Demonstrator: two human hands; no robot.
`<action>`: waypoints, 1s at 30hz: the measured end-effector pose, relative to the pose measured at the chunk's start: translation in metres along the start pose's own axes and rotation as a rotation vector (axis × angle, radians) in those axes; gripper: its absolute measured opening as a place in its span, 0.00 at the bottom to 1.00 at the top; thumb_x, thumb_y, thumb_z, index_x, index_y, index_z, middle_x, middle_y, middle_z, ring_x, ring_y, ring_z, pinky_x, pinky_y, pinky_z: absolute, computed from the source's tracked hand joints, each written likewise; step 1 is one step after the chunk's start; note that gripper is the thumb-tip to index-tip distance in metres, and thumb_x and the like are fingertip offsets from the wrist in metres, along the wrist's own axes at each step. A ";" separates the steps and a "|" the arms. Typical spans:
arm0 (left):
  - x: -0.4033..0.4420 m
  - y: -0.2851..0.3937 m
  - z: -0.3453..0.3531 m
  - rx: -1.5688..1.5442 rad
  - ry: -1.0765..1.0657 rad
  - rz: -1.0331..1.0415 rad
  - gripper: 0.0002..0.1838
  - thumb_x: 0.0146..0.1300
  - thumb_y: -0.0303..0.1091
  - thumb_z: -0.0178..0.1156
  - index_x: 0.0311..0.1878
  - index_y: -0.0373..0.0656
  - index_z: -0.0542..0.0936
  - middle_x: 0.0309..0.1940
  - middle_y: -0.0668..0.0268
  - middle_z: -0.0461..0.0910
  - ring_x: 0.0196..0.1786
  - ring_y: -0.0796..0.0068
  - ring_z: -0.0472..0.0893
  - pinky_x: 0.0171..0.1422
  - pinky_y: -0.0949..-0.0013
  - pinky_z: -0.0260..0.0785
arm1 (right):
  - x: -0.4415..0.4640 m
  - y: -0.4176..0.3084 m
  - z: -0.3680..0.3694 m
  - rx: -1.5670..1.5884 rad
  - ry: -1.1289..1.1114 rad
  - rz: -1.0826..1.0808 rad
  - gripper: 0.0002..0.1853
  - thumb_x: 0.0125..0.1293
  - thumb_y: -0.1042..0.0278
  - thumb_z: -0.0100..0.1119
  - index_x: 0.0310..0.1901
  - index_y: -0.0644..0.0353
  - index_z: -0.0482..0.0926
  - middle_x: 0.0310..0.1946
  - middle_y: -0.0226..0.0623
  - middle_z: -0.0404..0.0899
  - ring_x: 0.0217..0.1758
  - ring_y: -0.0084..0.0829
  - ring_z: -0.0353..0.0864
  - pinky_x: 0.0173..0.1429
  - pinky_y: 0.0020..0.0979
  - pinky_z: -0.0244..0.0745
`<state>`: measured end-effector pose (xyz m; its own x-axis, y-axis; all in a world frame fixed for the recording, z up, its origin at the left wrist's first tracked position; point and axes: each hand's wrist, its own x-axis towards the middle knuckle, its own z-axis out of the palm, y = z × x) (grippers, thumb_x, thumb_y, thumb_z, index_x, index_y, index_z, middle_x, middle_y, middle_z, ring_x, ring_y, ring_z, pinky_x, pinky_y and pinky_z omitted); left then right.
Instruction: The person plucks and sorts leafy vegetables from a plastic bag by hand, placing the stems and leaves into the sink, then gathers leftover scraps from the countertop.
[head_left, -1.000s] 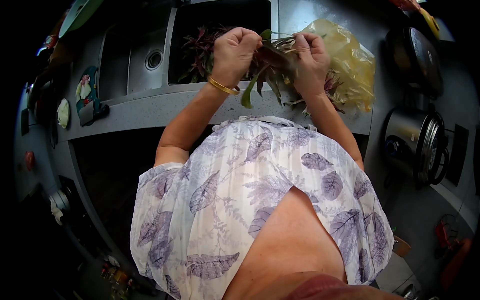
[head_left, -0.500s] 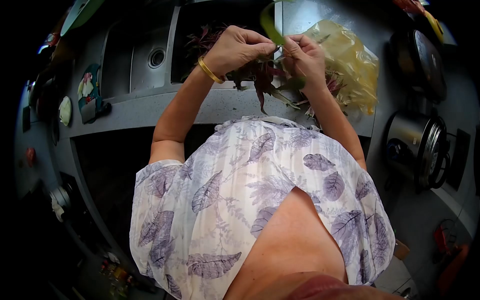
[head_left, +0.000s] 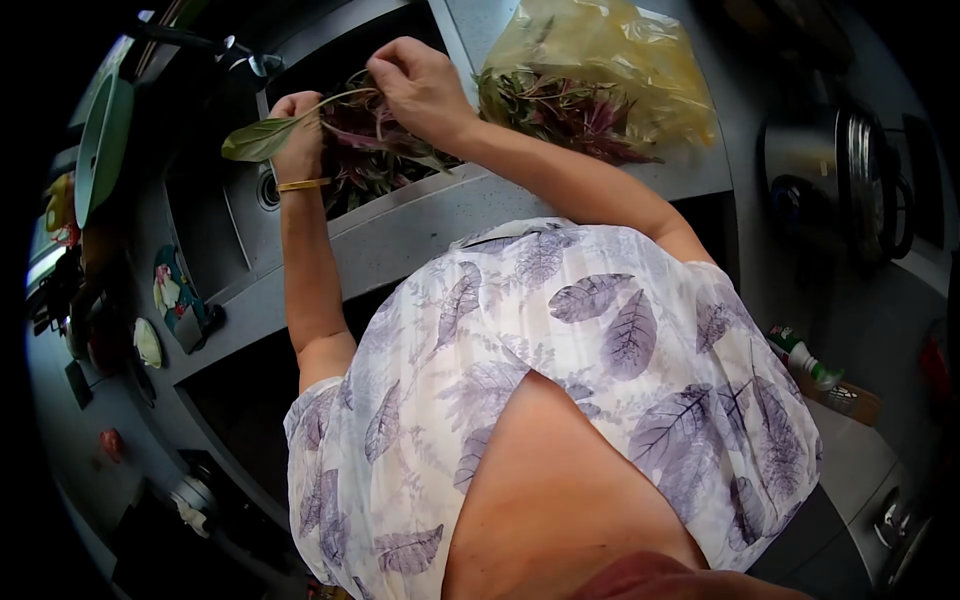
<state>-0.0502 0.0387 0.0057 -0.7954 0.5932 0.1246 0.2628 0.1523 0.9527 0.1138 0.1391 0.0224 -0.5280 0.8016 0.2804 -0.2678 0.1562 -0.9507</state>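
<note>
My right hand [head_left: 425,92] is over the right sink basin, its fingertips pinching the thin stem of a green leaf [head_left: 258,140]. The stem runs leftward, and the leaf lies across in front of my left hand [head_left: 298,150]. My left hand, with a gold bangle at the wrist, is closed at the basin's left side; its fingertips are turned away, hiding what they grip. Below both hands, purple-and-green leafy vegetables [head_left: 375,160] fill part of the basin. More leafy stems [head_left: 570,112] spill from a yellowish plastic bag [head_left: 650,60] on the counter to the right.
Left of the loaded basin is another steel sink basin [head_left: 205,225] with a drain. A faucet [head_left: 250,62] stands behind, and a green basin [head_left: 103,150] at far left. A metal cooker [head_left: 835,190] sits on the right. The counter edge [head_left: 420,235] runs before my body.
Both hands have moved left from beside the bag to over the sink basin and spread apart. The view has turned, showing the heap by the bag more fully.
</note>
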 end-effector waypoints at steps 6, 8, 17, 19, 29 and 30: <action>0.027 -0.013 -0.027 0.776 0.074 0.032 0.29 0.51 0.48 0.66 0.58 0.52 0.76 0.40 0.58 0.83 0.43 0.63 0.82 0.51 0.63 0.72 | 0.007 0.000 -0.022 -0.808 -0.497 -0.234 0.16 0.64 0.59 0.56 0.47 0.61 0.76 0.29 0.47 0.78 0.42 0.46 0.80 0.46 0.41 0.76; 0.021 -0.017 -0.024 0.605 0.022 0.129 0.22 0.56 0.43 0.64 0.53 0.45 0.79 0.39 0.59 0.83 0.39 0.69 0.82 0.46 0.68 0.73 | 0.009 0.009 -0.061 -0.651 -0.469 -0.387 0.12 0.63 0.63 0.56 0.44 0.60 0.79 0.31 0.47 0.79 0.40 0.44 0.81 0.44 0.36 0.77; -0.092 0.062 0.118 0.311 -0.835 0.519 0.22 0.55 0.39 0.67 0.52 0.39 0.78 0.50 0.57 0.77 0.48 0.67 0.79 0.50 0.69 0.73 | -0.008 0.004 -0.235 -0.929 -0.449 -0.101 0.13 0.57 0.82 0.48 0.42 0.62 0.79 0.33 0.45 0.80 0.37 0.38 0.80 0.43 0.34 0.73; -0.096 0.052 0.145 0.382 -0.886 0.747 0.35 0.51 0.48 0.69 0.60 0.42 0.71 0.61 0.50 0.67 0.64 0.51 0.67 0.66 0.60 0.62 | -0.013 0.018 -0.249 -1.002 -0.399 -0.143 0.18 0.55 0.82 0.47 0.47 0.62 0.78 0.41 0.50 0.79 0.46 0.47 0.78 0.52 0.37 0.71; -0.105 0.009 0.179 0.714 -0.950 0.807 0.30 0.46 0.39 0.68 0.58 0.56 0.75 0.58 0.53 0.71 0.57 0.53 0.74 0.56 0.56 0.69 | -0.035 0.063 -0.262 -1.238 -0.210 -0.166 0.21 0.56 0.77 0.50 0.53 0.57 0.75 0.55 0.43 0.73 0.58 0.44 0.71 0.58 0.43 0.67; -0.099 0.010 0.175 0.585 -0.948 0.806 0.27 0.48 0.35 0.68 0.55 0.55 0.78 0.56 0.54 0.74 0.55 0.55 0.75 0.55 0.58 0.71 | -0.037 0.062 -0.261 -1.284 -0.199 -0.122 0.22 0.56 0.76 0.51 0.54 0.56 0.74 0.56 0.42 0.72 0.60 0.43 0.70 0.58 0.44 0.67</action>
<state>0.1263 0.1201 -0.0458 0.2968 0.9471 0.1223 0.8472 -0.3202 0.4238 0.3271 0.2702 -0.0809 -0.6942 0.6619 0.2828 0.5756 0.7464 -0.3340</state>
